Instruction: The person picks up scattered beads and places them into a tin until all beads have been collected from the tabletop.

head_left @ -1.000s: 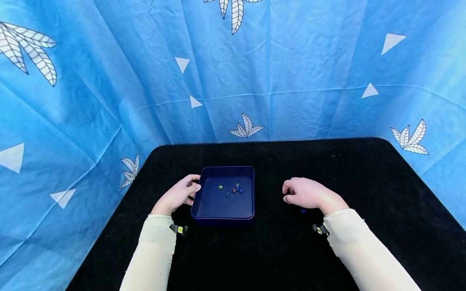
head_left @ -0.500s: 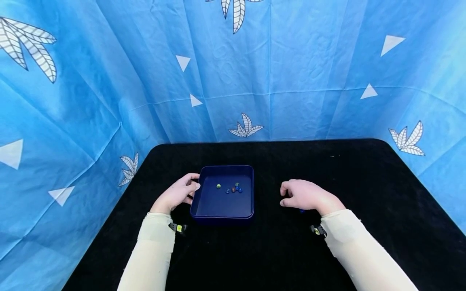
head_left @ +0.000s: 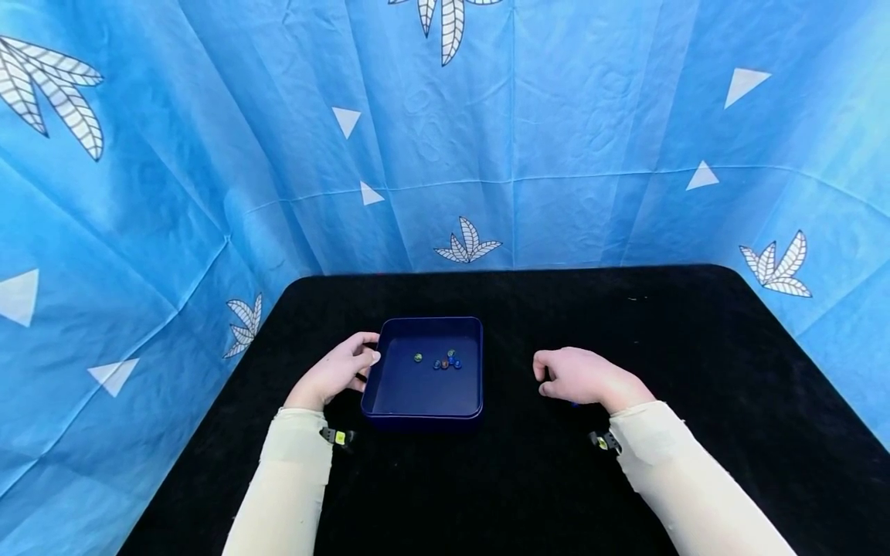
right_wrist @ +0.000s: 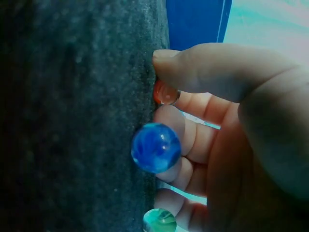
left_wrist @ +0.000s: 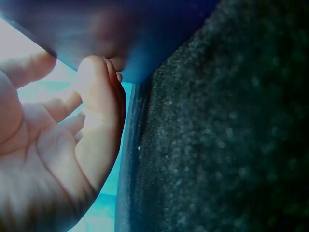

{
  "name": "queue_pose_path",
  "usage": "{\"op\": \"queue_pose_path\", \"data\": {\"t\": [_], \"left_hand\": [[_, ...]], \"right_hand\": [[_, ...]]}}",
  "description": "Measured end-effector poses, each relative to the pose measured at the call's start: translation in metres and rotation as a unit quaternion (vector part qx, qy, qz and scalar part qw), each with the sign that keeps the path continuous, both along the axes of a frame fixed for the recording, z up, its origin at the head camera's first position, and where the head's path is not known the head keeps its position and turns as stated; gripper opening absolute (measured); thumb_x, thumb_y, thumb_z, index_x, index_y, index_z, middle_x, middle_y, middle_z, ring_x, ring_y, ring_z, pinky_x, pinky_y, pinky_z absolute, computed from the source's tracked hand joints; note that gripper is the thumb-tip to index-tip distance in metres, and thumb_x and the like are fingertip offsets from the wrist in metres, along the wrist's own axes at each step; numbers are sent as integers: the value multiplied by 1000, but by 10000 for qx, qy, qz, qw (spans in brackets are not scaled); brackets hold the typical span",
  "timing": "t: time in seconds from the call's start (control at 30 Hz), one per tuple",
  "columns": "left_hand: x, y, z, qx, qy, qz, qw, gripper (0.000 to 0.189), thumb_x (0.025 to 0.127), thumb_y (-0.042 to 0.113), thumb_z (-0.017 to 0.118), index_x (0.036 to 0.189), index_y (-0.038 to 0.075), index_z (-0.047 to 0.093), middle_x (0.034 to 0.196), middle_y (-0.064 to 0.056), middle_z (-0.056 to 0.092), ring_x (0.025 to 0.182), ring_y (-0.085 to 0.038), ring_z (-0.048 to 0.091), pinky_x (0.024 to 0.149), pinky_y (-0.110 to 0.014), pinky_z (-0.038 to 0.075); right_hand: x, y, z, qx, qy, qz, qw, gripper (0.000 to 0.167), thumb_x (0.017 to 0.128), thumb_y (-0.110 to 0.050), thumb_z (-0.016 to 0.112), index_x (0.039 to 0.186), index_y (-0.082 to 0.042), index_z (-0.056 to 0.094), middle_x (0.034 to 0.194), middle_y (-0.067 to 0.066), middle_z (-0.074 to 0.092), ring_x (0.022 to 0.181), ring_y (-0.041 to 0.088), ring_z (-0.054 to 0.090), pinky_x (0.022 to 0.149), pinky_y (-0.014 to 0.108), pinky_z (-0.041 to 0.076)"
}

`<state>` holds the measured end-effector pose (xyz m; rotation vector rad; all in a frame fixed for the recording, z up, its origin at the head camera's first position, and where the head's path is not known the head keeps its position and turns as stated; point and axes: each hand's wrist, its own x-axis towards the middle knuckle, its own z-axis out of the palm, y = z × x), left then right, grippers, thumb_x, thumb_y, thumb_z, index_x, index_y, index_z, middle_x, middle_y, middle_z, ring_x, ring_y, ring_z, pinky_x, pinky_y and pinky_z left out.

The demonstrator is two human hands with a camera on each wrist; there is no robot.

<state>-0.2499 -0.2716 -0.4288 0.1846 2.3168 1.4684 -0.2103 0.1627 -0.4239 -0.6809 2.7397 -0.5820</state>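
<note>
My left hand (head_left: 334, 374) grips the left wall of a square dark blue box (head_left: 424, 398). Its thumb lies at the rim, and its fingertips meet the outer wall (left_wrist: 120, 29). In the box lie several glass marbles, among them a green one (head_left: 418, 357) on its own and a brown one (head_left: 445, 364). My right hand (head_left: 580, 374) is low over the table, right of the box, and pinches an orange-red marble (right_wrist: 165, 93) between thumb and finger. A blue marble (right_wrist: 156, 148) and a green swirled marble (right_wrist: 160, 221) lie by its other fingers.
A black cloth (head_left: 431, 494) covers the table. Blue hanging fabric (head_left: 584, 116) with white leaves and triangles closes off the back and both sides. Small pale specks (head_left: 636, 299) show on the cloth at the back right.
My right hand has shifted slightly left and nearer, and now overlaps most of the blue marble. In the box, one dark marble has rolled toward the cluster. My left hand keeps its place at the box.
</note>
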Motion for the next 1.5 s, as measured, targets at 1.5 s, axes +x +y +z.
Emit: {"op": "queue_pose_path", "data": {"t": [1.5], "left_hand": [[-2, -2, -3, -21, 4, 35, 10000, 49, 106, 24, 50, 152, 10, 37, 118, -19, 61, 91, -30, 65, 74, -42, 58]], "right_hand": [[0, 1, -2, -91, -37, 15, 10000, 17, 85, -6, 61, 78, -20, 55, 69, -7, 52, 53, 11, 51, 60, 33, 44]]}}
